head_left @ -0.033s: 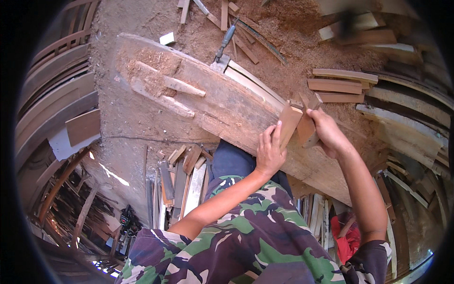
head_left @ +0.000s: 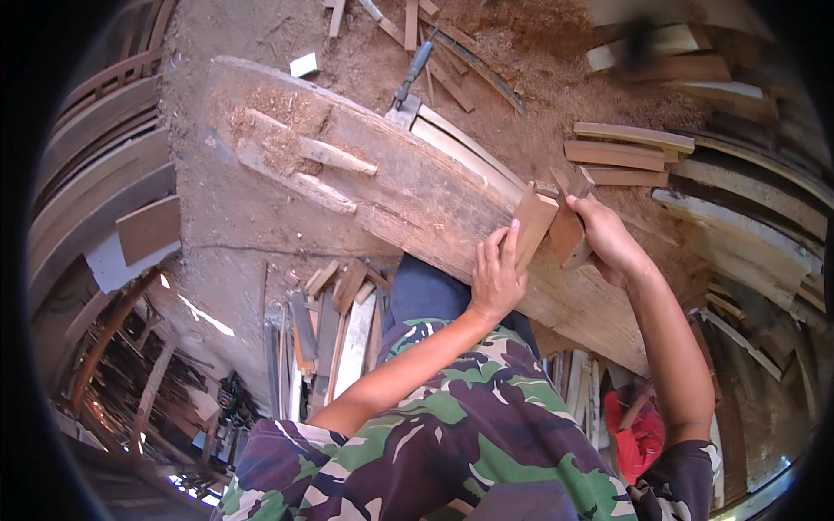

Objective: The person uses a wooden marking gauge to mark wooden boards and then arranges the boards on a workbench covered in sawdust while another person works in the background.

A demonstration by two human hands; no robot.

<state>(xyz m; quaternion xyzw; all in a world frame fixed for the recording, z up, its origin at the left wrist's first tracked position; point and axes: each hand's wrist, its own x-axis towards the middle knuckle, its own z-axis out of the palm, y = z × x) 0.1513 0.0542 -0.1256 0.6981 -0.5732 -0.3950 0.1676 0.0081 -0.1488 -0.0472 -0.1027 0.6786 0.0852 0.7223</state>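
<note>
My left hand (head_left: 498,278) is closed around the lower part of a squared wooden block (head_left: 536,221), its fingers along the near face. The block leans upright over a long, worn plank bench (head_left: 434,195). At its right, my right hand (head_left: 604,239) grips a flat brown wooden piece (head_left: 566,236) with a short crosspiece near its top. That piece stands close beside the block; whether the two touch is hard to tell. My right palm hides part of it.
A chisel-like tool with a blue-grey handle (head_left: 420,61) stands at the bench's far edge, beside pale wooden strips (head_left: 469,156). Sawdust and two loose wood pieces (head_left: 337,154) lie on the bench's left end. Stacked boards (head_left: 617,156) are at right, offcuts (head_left: 356,339) by my legs.
The flat wooden piece in my right hand has turned slightly and shows more of its broad face. My left hand keeps its hold on the block.
</note>
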